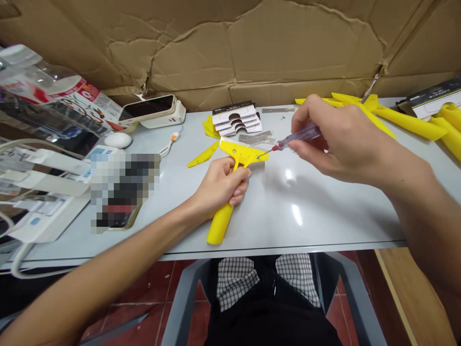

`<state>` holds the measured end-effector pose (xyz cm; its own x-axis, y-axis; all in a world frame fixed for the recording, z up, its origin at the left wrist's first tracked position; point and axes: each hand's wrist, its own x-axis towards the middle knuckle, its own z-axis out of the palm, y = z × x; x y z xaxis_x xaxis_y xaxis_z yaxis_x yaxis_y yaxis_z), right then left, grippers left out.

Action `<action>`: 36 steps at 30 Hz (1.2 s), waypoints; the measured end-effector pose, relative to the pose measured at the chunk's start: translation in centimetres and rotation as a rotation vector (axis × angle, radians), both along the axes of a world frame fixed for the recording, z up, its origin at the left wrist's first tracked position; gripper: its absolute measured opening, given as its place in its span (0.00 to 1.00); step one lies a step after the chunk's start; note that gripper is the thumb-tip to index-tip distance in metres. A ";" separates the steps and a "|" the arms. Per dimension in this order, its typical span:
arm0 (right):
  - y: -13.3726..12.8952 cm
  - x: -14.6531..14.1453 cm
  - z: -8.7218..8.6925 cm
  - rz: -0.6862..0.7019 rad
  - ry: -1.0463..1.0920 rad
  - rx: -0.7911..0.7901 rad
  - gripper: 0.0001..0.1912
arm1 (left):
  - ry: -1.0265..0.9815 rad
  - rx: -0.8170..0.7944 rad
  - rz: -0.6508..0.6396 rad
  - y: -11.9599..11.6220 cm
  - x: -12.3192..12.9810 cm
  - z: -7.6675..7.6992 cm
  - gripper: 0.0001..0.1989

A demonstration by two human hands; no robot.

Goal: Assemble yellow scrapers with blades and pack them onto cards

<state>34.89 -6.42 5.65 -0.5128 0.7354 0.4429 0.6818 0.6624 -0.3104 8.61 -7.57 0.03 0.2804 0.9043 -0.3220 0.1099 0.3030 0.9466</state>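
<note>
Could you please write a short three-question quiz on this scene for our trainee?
1. Which holds the screwdriver: (a) the left hand, (b) the right hand, or (c) both hands?
2. True or false: the left hand grips the yellow tool.
3. Where is the screwdriver's tip?

Key:
1. b.
2. True; its fingers wrap the handle just below the wide head.
3. At the right-hand screw on the yellow tool's head, as seen in the picture.
</note>
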 end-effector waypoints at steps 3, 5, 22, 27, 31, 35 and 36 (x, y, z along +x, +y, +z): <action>0.5 0.1 -0.2 -0.049 0.001 0.037 0.07 | -0.001 -0.006 0.008 0.0 0.0 0.0 0.14; 0.7 0.1 -0.4 -0.078 -0.022 0.065 0.07 | -0.001 -0.007 0.011 -0.1 0.1 0.0 0.14; 0.4 -0.1 -0.4 -0.034 -0.092 0.130 0.12 | 0.001 -0.013 0.015 -0.2 0.3 0.4 0.12; -0.3 -0.1 -0.2 0.002 -0.100 0.045 0.11 | 0.009 -0.014 0.028 -0.2 0.2 0.3 0.12; -0.5 0.0 0.2 0.080 -0.062 0.013 0.11 | 0.002 -0.010 0.012 -0.1 0.1 0.2 0.12; -0.1 -0.1 0.2 0.072 -0.014 0.072 0.04 | 0.006 -0.012 0.016 -0.1 0.2 0.2 0.12; 0.0 -0.2 0.1 0.062 -0.008 0.097 0.03 | 0.008 -0.013 0.018 -0.1 0.2 0.2 0.12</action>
